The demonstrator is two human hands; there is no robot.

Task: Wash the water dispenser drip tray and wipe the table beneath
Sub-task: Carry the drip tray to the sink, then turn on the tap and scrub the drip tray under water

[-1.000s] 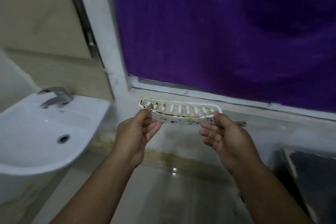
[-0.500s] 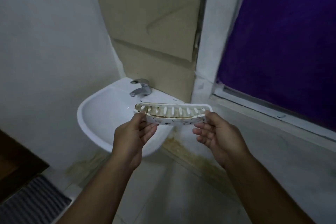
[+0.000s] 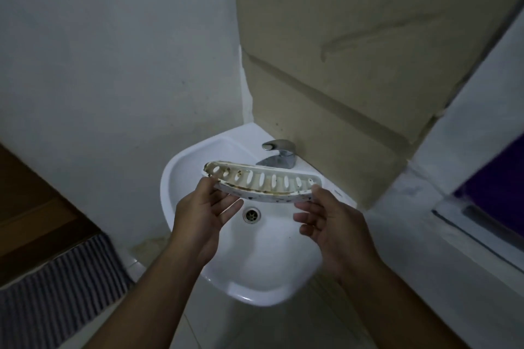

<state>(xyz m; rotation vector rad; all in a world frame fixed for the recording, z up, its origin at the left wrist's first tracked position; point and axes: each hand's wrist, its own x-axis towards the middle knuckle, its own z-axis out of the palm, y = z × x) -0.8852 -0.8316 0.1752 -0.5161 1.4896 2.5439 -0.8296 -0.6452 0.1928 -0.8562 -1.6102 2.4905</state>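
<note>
- Holding the drip tray (image 3: 261, 183) by both ends, you have it roughly level above the sink (image 3: 170, 187) with its slots facing up. Brown stains run along its rim and front edge, and it touches nothing but your hands.
- At the far left, a striped mat (image 3: 56, 286) lies on the floor, well apart from the work.
- Your left hand (image 3: 204, 215) pinches the tray's left end with the thumb on top. Its fingers (image 3: 226, 207) reach out loosely beneath.
- The drain (image 3: 251, 214) sits below the tray's middle. The tap (image 3: 279, 154) stands just behind the tray, and no water is visibly running.
- Your right hand (image 3: 331, 224) pinches the right end the same way, with its lower fingers (image 3: 304, 217) spread and relaxed underneath.
- At the far right is the edge of a window (image 3: 496, 198) with a purple covering.
- My read of the step is that you have brought the tray to the water and the washing itself has not begun. The table to be wiped is not in view, so that part is yet to come.
- The next move needs one hand free for the tap, so take a firmer hold with the other, nearer the tray's middle. The tray looks thin and light, and it will likely turn slippery when wet. Lower it into the bowl under the spout to keep the splash inside.
</note>
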